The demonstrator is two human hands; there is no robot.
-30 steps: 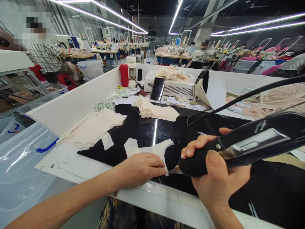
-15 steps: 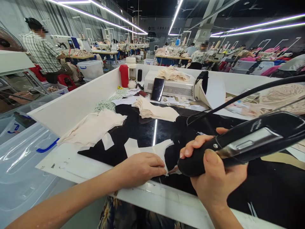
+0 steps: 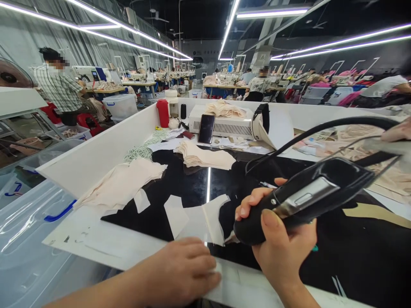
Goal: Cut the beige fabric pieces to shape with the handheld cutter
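Note:
My right hand [image 3: 282,244] grips a black corded hand tool [image 3: 298,205] with a silver lever on its side. The tool's metal tip points left, close to the lower right corner of a white, thin cut piece [image 3: 195,218], and I cannot tell if they touch. The piece has a curved neckline shape and lies flat on the black work surface [image 3: 244,256]. Just below that piece, my left hand [image 3: 183,269] is over the table's front edge with its fingers curled; whatever it may hold is hidden. A small white scrap [image 3: 141,201] lies to the left.
Cream fabric stacks [image 3: 118,182] lie left and at the back middle. A phone [image 3: 206,128] leans on a white vented box [image 3: 234,124]. The tool's black cord [image 3: 298,139] arches rightward. Tweezers [image 3: 338,285] lie at the front right. White walls [image 3: 105,141] border the table.
My left hand has drawn back from the white piece toward the front edge. My right hand and the tool have shifted slightly left and down in view, as has the whole scene.

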